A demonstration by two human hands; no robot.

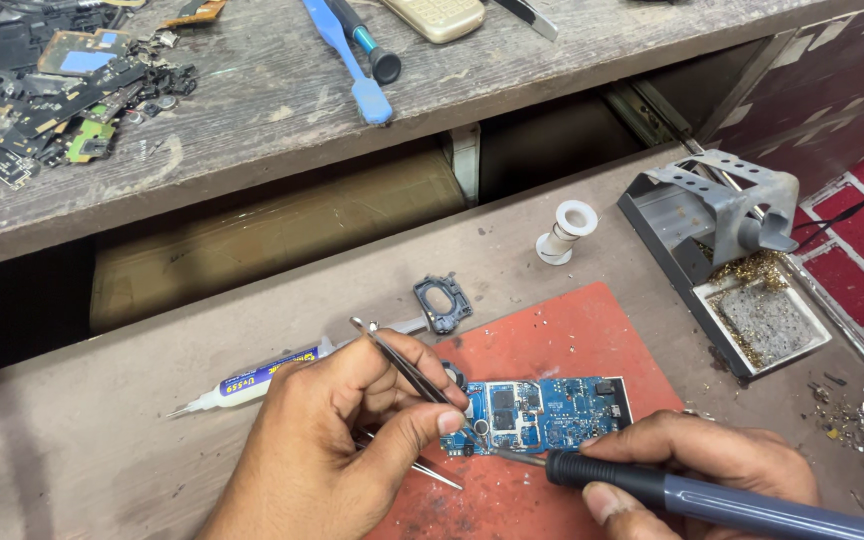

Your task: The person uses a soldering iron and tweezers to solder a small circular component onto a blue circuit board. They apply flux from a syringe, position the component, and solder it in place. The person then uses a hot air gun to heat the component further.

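Head view: my left hand [337, 440] pinches tweezers [414, 372], my right hand [697, 465] grips soldering iron [682, 495], both meeting on blue circuit board [542, 412]; red mat [562, 350] bare beyond it.

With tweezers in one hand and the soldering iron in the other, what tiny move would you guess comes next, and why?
Probably easing the soldering iron tip a touch left onto the blue circuit board, since the tip sits at the board's lower edge, right beside where the tweezers in the left hand point down.

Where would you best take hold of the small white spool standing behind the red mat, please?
Grip the white spool around its narrow waist, coming from above and the front. It stands tilted on the brown worktop, its flared top rim stops slipping, and both hands stay clear.
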